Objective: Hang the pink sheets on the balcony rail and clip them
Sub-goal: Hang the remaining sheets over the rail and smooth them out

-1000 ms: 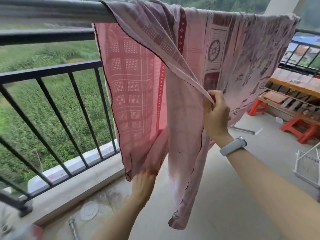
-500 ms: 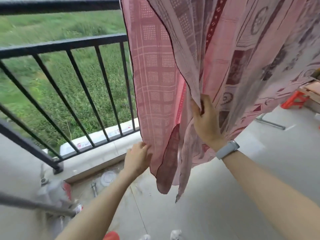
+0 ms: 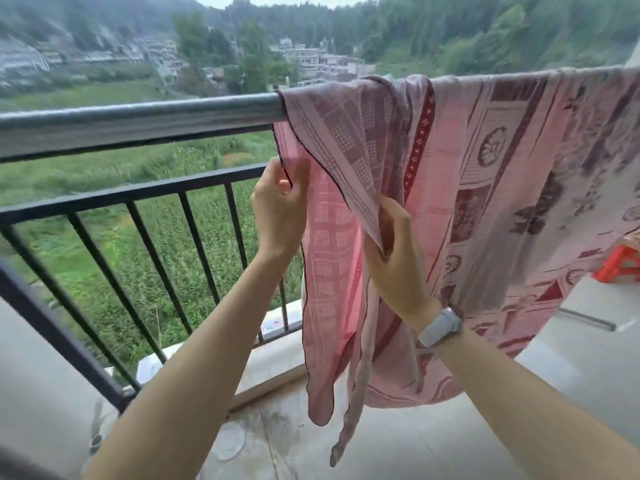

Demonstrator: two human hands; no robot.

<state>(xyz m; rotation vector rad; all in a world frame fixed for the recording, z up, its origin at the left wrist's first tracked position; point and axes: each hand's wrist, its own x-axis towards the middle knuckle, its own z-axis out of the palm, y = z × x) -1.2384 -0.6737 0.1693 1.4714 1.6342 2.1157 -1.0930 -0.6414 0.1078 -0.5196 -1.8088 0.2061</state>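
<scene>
- Left grip (image 3: 278,206) pinched on the dark-stitched left edge of the pink sheet (image 3: 485,188), just below the top rail (image 3: 138,121); thumb and fingers closed on the hem.
- Right grip (image 3: 394,258) clamped on a folded flap of the same sheet, fingers curled round the cloth near its middle-left; grey watch (image 3: 439,328) on that wrist.
- Draped over the rail from the left end of the cloth out past the right edge of the view, hanging on the balcony side, with two narrow tails dangling toward the balcony floor (image 3: 398,445).
- Patterned with checked squares at the left, a dark red band beside them, and flower and wheel motifs to the right.
- Compared with half a second ago: left grip up from the sheet's lower hem to the edge close under the rail; right grip on a fold as before, now with the flap pulled across; view raised, so the rail, hillside buildings (image 3: 311,64) and trees now showing.
- Black railing bars (image 3: 156,258) below the rail, green field (image 3: 104,188) beyond them.
- Red stool (image 3: 620,265) partly visible at the right behind the cloth.
- No clips visible.
</scene>
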